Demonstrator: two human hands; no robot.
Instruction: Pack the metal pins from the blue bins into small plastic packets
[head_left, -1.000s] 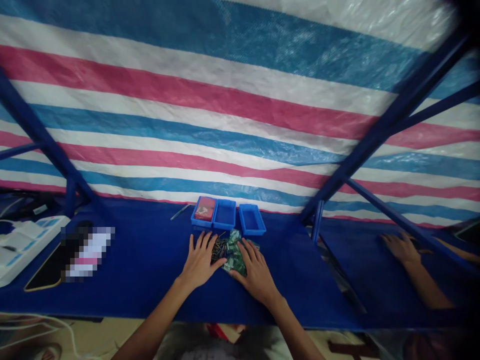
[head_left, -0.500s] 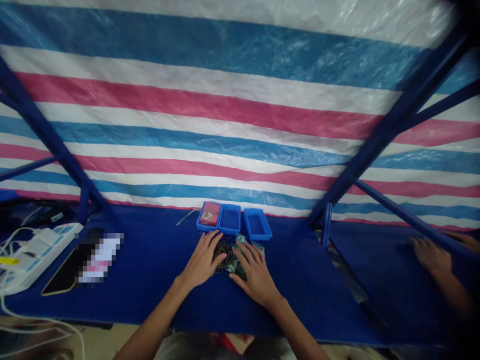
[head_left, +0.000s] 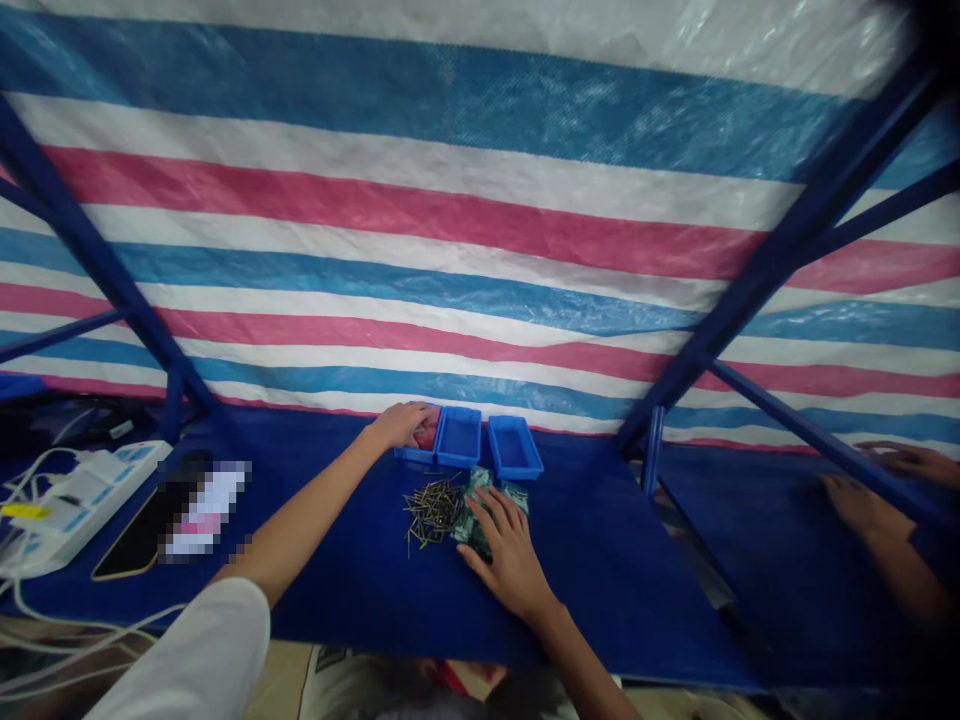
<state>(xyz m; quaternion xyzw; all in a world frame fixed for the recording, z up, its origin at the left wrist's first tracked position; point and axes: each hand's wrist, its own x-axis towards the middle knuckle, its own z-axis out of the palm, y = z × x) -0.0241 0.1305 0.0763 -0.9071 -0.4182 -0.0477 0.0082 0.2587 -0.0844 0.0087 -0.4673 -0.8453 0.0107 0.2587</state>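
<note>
My left hand [head_left: 403,425] reaches over the left blue tray [head_left: 414,455], its fingers bent down and closed on a red packet [head_left: 427,432] inside. Part of the packet is hidden under those fingers. Flat and with its fingers apart, my right hand [head_left: 511,562] rests on some flat green pieces [head_left: 480,482] that look like small packets or circuit boards. Between the hands, on the blue table, lies a loose heap of thin brass-coloured screws [head_left: 431,512], touching or very near the green pieces.
Two more blue trays stand beside the first, a middle one [head_left: 459,462] and a right one [head_left: 516,470]. At left are a white power strip [head_left: 90,510] with cables and a dark phone [head_left: 127,550]. Blue frame bars [head_left: 720,320] slant up. Another person's hand [head_left: 862,505] shows at right.
My left hand has gone from the screw heap forward and left to the red packet in the tray, uncovering the screws. My right hand stays nearly in place on the green pieces.
</note>
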